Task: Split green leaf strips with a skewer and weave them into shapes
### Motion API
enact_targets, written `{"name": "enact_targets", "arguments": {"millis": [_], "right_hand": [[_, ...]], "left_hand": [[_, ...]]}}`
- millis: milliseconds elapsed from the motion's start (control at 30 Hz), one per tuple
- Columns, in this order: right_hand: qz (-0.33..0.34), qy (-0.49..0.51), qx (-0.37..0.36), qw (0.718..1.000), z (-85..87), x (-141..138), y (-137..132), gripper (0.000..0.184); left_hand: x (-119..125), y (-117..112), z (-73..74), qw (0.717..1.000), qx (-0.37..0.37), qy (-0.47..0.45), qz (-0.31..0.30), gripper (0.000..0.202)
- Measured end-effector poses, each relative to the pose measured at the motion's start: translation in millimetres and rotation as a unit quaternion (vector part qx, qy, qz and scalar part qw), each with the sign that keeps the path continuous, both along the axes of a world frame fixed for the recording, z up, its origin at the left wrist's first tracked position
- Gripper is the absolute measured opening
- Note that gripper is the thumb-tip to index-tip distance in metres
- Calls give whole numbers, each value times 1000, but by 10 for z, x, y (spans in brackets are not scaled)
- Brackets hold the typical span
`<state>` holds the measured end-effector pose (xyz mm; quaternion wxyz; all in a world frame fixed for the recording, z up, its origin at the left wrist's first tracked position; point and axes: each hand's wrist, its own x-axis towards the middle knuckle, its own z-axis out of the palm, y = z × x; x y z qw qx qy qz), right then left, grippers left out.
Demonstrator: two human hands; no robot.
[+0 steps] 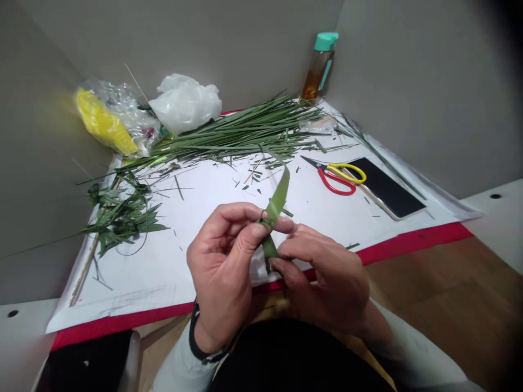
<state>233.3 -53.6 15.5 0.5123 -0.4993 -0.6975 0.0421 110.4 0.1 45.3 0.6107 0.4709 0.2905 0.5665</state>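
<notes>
Above the front edge of the table, my left hand (224,256) pinches a green leaf strip (278,193) between thumb and forefinger. The strip looks knotted or folded at the pinch, and its long end curves upward and away. Below the knot, my right hand (327,267) has its thumb and forefinger closed on the strip's short lower end. Both hands are close together, fingertips nearly touching. Part of the folded section is hidden behind my fingers.
A pile of long green leaves (229,128) lies across the back. Red-and-yellow scissors (341,177) rest against a black phone (388,188). Woven leaf pieces (122,215) lie left. A white plastic bag (186,103), yellow packet (104,122) and teal-capped bottle (318,71) stand behind.
</notes>
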Motion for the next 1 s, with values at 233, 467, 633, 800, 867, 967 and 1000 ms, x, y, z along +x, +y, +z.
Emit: {"name": "enact_targets", "arguments": {"millis": [233, 467, 633, 800, 867, 967, 1000], "right_hand": [[-28, -7, 32, 999, 15, 18, 24, 16], [-19, -8, 18, 1000, -71, 48, -40, 14], [5, 21, 13, 1000, -111, -10, -48, 18], [-7, 22, 12, 1000, -77, 36, -30, 16], [-26, 35, 30, 999, -57, 67, -29, 20], [-69, 55, 35, 995, -44, 74, -39, 32], [-84, 63, 26, 994, -41, 68, -40, 37]], "left_hand": [[-79, 2, -19, 999, 13, 25, -28, 7], [-38, -22, -82, 999, 43, 27, 12, 7], [-13, -38, -108, 999, 45, 19, 20, 7], [-17, -35, -82, 999, 47, 18, 0, 8], [-15, -38, -57, 998, 53, 30, -3, 11], [5, -54, -36, 996, 73, 48, 15, 20], [16, -64, -35, 995, 79, 55, 27, 24]]}}
